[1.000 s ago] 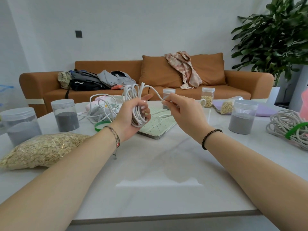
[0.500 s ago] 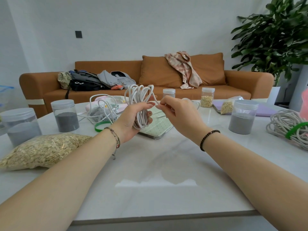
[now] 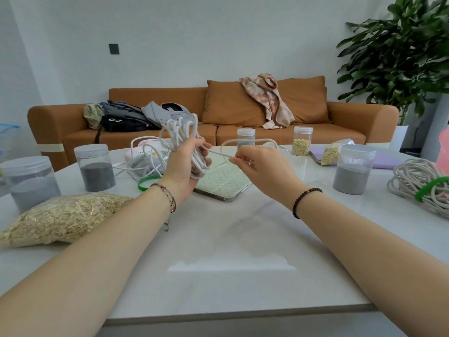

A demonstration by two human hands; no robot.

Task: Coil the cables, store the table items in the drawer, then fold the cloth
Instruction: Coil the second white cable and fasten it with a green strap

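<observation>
My left hand [image 3: 184,166] grips a bundle of white cable [image 3: 181,132] loops, held upright above the bench [image 3: 230,239]. My right hand [image 3: 262,166] pinches the cable's free tail [image 3: 218,153] in its fingers, drawn taut from the bundle. I judge this coil nearly finished, with only the tail left to wrap. At far right lies a rope coil [image 3: 418,183], already bound with a green band. Behind my left hand, thin white cord [image 3: 143,156] lies loose. Jars [image 3: 96,166], a bag of oats [image 3: 63,215] and a tablet case [image 3: 223,183] sit on the bench, not yet stored. No drawer is in view. I cannot tell which cloth is for folding.
</observation>
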